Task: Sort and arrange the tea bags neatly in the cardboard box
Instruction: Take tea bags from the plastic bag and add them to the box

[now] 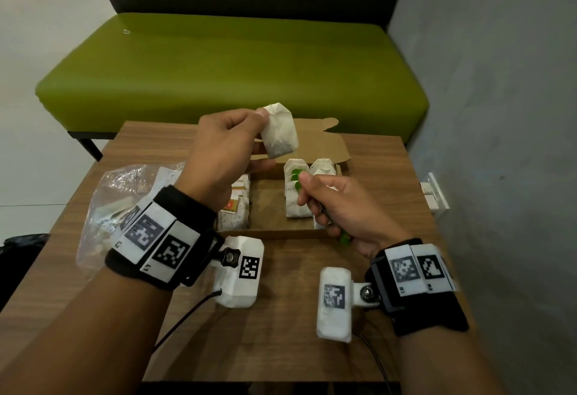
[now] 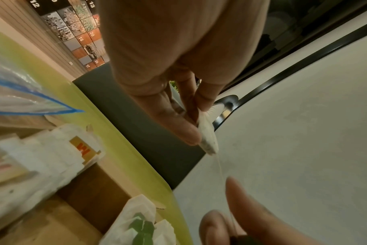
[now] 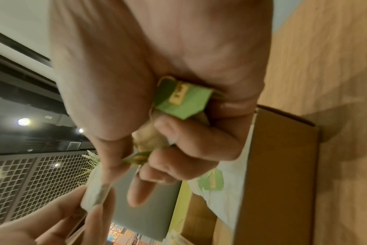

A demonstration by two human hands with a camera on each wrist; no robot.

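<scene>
My left hand (image 1: 260, 129) pinches a white tea bag (image 1: 279, 132) in the air above the open cardboard box (image 1: 271, 233). In the left wrist view, a thin string (image 2: 220, 169) runs from that tea bag (image 2: 207, 137) down to my right hand's fingers (image 2: 237, 207). My right hand (image 1: 304, 191) hovers over the box's right side, its fingers curled round a tea bag with a folded green tag (image 3: 182, 97). Tea bags with green tags (image 1: 296, 204) stand at the box's right. Orange-tagged ones (image 1: 237, 207) stand at its left, partly hidden by my left wrist.
A crumpled clear plastic bag (image 1: 118, 194) lies on the wooden table (image 1: 281, 347), left of the box. The box's lid flap (image 1: 331, 148) stands open at the back. A green bench (image 1: 231, 73) sits behind the table. A grey wall (image 1: 499, 113) runs along the right.
</scene>
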